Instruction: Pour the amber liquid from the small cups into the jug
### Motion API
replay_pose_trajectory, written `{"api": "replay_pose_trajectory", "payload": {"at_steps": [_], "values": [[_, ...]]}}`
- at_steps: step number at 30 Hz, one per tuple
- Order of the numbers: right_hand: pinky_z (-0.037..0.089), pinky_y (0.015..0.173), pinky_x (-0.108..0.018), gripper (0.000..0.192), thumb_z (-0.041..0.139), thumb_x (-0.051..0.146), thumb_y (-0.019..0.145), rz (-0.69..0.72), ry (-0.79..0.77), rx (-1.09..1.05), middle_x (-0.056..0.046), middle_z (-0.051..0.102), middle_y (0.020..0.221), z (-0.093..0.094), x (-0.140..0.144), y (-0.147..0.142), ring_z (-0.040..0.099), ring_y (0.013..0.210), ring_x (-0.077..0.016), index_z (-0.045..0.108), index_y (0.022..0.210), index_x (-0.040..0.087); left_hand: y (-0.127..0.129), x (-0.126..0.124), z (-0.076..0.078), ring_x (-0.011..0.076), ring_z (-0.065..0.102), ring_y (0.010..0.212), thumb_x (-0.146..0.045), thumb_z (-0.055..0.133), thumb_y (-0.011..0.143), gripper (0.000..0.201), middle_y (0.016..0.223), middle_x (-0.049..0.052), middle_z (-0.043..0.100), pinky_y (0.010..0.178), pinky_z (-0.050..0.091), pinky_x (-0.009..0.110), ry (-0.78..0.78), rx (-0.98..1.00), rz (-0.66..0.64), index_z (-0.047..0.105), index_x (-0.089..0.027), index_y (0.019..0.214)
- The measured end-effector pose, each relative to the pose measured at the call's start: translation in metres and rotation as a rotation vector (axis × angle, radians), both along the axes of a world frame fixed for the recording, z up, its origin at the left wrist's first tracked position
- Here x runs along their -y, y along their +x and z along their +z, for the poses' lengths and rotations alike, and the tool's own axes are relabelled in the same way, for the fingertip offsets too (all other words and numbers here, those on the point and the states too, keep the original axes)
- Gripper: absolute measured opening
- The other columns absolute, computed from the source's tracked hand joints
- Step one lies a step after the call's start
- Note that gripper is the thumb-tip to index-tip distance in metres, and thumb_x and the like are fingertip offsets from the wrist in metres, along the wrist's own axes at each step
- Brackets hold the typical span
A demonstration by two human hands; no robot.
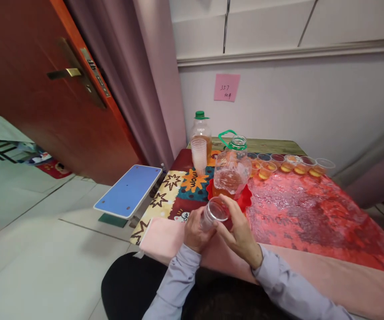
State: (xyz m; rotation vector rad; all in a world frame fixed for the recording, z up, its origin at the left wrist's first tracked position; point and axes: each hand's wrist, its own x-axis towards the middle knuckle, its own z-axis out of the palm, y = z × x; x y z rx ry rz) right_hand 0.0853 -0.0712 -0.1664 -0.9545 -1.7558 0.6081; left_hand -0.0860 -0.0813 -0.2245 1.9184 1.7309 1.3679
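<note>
1. A small room corner: a red-brown door (28,89) stands ajar on the left, a mauve curtain (151,66) hangs beside it, and a pink note (227,87) is stuck to the pale wall above the tabletop (312,213), which is covered with a glossy red patterned cloth.
2. Both hands meet at the near edge, over a pink towel (161,238). The left hand (195,231) wraps the body of a clear plastic cup (213,212), its grip closed around it; the right hand (240,233) pinches the cup's rim side with thumb and fingers, also closed on it. The cup is tilted, mouth turned up toward the camera, and looks empty.
3. Just behind the cup a large jug (232,171) with a green handle holds amber liquid and sits on a red tray (245,200), probably to catch drips.
4. A stack of cups (199,155) stands in front of a green-capped bottle (201,129).
5. A row of filled cups (288,164) lines the far edge, well apart from the hands.
6. A blue board (128,191) rests low beside the tabletop.
</note>
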Motion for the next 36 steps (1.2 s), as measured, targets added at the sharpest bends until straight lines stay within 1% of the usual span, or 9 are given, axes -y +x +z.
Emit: {"api": "replay_pose_trajectory", "payload": {"at_steps": [4,9,12,14,18,21,24,29,36], "values": [[0.055,0.114,-0.058,0.045,0.055,0.038,0.103,-0.018,-0.012,-0.015,-0.009,0.066,0.145,-0.016,0.007,-0.005,0.063,0.137,-0.0338,0.056,0.148,0.037,-0.003,0.002,-0.004,0.0294,0.075,0.104,-0.062,0.069,0.086,0.056,0.112,0.015,0.078,0.094,0.060,0.042,0.025,-0.036,-0.021,0.068,-0.019,0.122],[0.058,0.109,-0.058,0.049,0.068,0.040,0.097,-0.044,0.032,0.073,-0.010,0.069,0.143,-0.022,0.006,-0.010,0.066,0.131,-0.0357,0.061,0.145,0.036,-0.006,-0.002,-0.008,0.0269,0.077,0.099,-0.057,0.068,0.088,0.048,0.108,0.013,0.079,0.089,0.062,0.039,0.088,-0.015,-0.059,0.068,-0.020,0.119],[0.058,0.109,-0.053,0.053,0.065,0.040,0.099,-0.041,0.037,0.027,-0.010,0.067,0.147,-0.014,0.001,0.002,0.066,0.133,-0.0329,0.056,0.151,0.035,-0.008,-0.007,-0.010,0.0281,0.078,0.099,-0.060,0.074,0.081,0.055,0.111,0.013,0.079,0.088,0.063,0.040,0.015,0.045,0.006,0.067,-0.021,0.119],[0.057,0.110,-0.049,0.048,0.060,0.039,0.103,-0.097,0.022,-0.057,-0.010,0.068,0.146,-0.007,-0.010,0.023,0.066,0.133,-0.0298,0.057,0.150,0.032,-0.011,-0.010,-0.011,0.0288,0.079,0.095,-0.061,0.077,0.077,0.057,0.106,0.011,0.080,0.083,0.064,0.040,-0.060,0.109,0.118,0.065,-0.021,0.116],[0.055,0.108,-0.051,0.041,0.070,0.046,0.096,-0.382,-0.013,-0.175,-0.012,0.073,0.131,-0.003,-0.071,0.095,0.069,0.122,-0.0296,0.069,0.131,0.025,-0.014,-0.016,-0.012,0.0307,0.079,0.094,-0.062,0.078,0.072,0.058,0.101,0.010,0.081,0.080,0.064,0.042,-0.138,0.192,0.277,0.062,-0.022,0.110],[0.056,0.103,-0.054,0.061,0.076,0.057,0.083,-0.589,-0.116,-0.266,-0.018,0.073,0.127,-0.018,-0.141,0.152,0.071,0.115,-0.0327,0.065,0.128,0.018,-0.013,-0.019,-0.011,0.0312,0.079,0.097,-0.061,0.080,0.069,0.063,0.105,0.011,0.081,0.083,0.064,0.043,-0.127,0.229,0.253,0.061,-0.022,0.114],[0.052,0.106,-0.056,0.082,0.088,0.056,0.061,-0.681,-0.266,-0.128,-0.022,0.071,0.131,-0.041,-0.199,0.186,0.069,0.119,-0.0372,0.063,0.128,0.014,-0.012,-0.020,-0.009,0.0318,0.079,0.101,-0.060,0.081,0.068,0.065,0.110,0.013,0.080,0.085,0.064,0.045,-0.124,0.270,0.213,0.060,-0.021,0.117],[0.056,0.097,-0.049,0.086,0.091,0.058,0.051,-0.685,-0.313,-0.113,-0.018,0.075,0.121,-0.071,-0.245,0.187,0.071,0.110,-0.0345,0.064,0.122,0.017,-0.016,-0.019,-0.009,0.0325,0.078,0.107,-0.058,0.082,0.070,0.066,0.116,0.014,0.079,0.091,0.064,0.049,-0.141,0.281,0.178,0.060,-0.021,0.120],[0.056,0.085,-0.046,0.069,0.083,0.066,0.061,-0.686,-0.277,-0.041,-0.016,0.076,0.107,-0.078,-0.250,0.187,0.071,0.096,-0.0324,0.064,0.107,0.018,-0.018,-0.018,-0.012,0.0333,0.078,0.109,-0.060,0.082,0.070,0.069,0.117,0.015,0.079,0.092,0.064,0.050,-0.204,0.267,0.188,0.058,-0.021,0.121]]}}
